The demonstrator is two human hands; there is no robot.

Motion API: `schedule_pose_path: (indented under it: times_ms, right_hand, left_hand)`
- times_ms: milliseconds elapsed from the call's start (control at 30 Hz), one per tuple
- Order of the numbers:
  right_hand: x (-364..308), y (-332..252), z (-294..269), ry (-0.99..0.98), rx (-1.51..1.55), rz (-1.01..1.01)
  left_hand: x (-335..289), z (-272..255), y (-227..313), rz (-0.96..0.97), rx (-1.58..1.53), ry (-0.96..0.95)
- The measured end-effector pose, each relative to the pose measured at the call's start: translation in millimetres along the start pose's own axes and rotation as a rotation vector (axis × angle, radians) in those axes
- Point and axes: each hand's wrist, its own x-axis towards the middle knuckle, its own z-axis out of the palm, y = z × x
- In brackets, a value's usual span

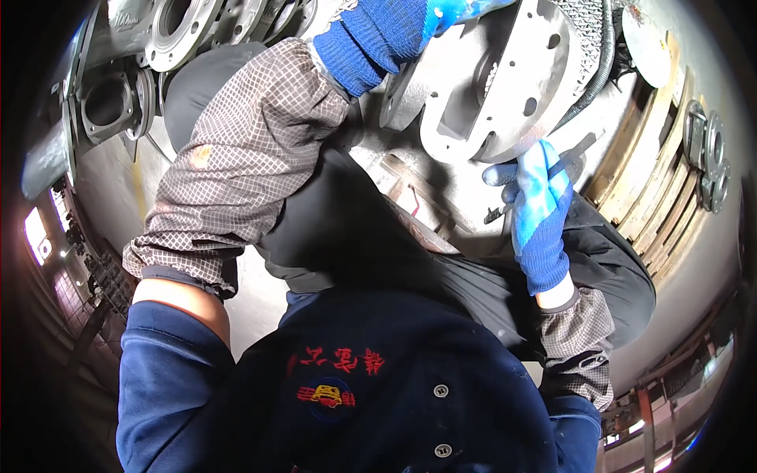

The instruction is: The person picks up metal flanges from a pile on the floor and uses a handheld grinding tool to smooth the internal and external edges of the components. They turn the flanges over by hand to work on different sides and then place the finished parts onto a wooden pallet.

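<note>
At one flanged casting (512, 98) are two gloved hands (464, 11) (539, 193).

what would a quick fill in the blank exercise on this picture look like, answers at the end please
1. Both the left hand and the right hand wear ____ gloves.
2. The holes through the flanged metal casting are ____ in shape.
3. The slatted pallet at the picture's right is made of ____.
4. Down the front of the dark blue shirt, ____ pale buttons can be seen.

Missing words: blue; round; wood; two
</note>
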Motion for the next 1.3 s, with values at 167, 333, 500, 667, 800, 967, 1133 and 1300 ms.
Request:
schedule_pose_path:
  times_ms: [167, 333, 500, 667, 800, 967, 1133, 1300]
  right_hand:
    - [18, -10, -23, 0.019, -0.198, 0.062]
    - [31, 5, -40, -0.112, -0.528, -0.206]
    - [21, 8, -42, -0.011, -0.428, -0.094]
    - [19, 9, -38, 0.1, -0.092, -0.023]
    - [19, 4, -33, 0.114, -0.069, -0.006]
    - [19, -11, -30, 0.188, 0.073, 0.107]
    - [33, 14, -39, 0.241, 0.098, -0.191]
    - [40, 14, -38, 0.179, 0.766, -0.05]
  left_hand:
    - [-1, 5, 10, -0.338, -0.191, 0.04]
    - [-12, 8, 0, -0.273, -0.139, 0.039]
    - [-9, 32, -23, -0.029, 0.128, 0.178]
    - [-14, 32, -34, -0.202, 0.448, 0.225]
    - [-41, 26, -18, -0.71, -0.178, 0.246]
    - [-42, 33, 21, -0.884, -0.565, 0.033]
    - [-25, 53, 20, -0.953, -0.666, 0.112]
    - [-2, 65, 6, -0.443, 0.22, -0.189]
